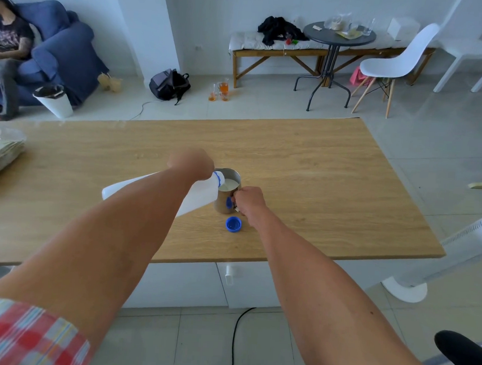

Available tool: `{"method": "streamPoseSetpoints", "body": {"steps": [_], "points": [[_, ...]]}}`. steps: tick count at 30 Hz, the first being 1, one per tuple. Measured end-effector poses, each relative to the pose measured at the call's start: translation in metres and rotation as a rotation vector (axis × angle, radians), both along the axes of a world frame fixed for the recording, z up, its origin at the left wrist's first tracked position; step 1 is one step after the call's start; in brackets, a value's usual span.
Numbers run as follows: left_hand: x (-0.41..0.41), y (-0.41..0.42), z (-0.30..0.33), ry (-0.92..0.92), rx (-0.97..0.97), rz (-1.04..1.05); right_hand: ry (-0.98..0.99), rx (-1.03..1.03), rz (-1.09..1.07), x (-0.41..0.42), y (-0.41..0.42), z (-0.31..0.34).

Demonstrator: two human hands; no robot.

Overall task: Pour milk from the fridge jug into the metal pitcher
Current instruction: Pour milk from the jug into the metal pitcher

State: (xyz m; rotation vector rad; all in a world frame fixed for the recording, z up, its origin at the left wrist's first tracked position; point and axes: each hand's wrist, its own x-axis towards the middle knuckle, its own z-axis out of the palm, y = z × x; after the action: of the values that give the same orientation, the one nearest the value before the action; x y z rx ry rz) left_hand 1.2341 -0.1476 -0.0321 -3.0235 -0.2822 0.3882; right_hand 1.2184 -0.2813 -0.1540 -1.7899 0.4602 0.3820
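Left hand (191, 162) tips jug (199, 192), pitcher (228, 192) mid-table

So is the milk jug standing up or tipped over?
Tipped. The milk jug lies nearly sideways in the left hand, its open mouth over the metal pitcher, which has milk inside.

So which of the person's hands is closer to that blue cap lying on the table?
Right. The right hand grips the metal pitcher's handle, just above and beside the blue cap. The left hand holds the tilted milk jug, farther back on the pitcher's other side.
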Motion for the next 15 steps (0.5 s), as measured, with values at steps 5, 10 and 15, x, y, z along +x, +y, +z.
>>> {"method": "streamPoseSetpoints", "body": {"steps": [5,10,15], "points": [[0.0002,0.0002,-0.0003,-0.001,0.000,0.001,-0.002,0.007,0.005,0.0003,-0.0002,-0.0005],[0.0010,-0.0002,-0.0004,0.002,-0.001,0.001,-0.012,0.002,0.008,0.0007,-0.0008,-0.0010],[0.0012,-0.0001,-0.0009,0.004,-0.001,0.006,-0.016,0.006,0.004,0.0004,-0.0012,-0.0018]]}}
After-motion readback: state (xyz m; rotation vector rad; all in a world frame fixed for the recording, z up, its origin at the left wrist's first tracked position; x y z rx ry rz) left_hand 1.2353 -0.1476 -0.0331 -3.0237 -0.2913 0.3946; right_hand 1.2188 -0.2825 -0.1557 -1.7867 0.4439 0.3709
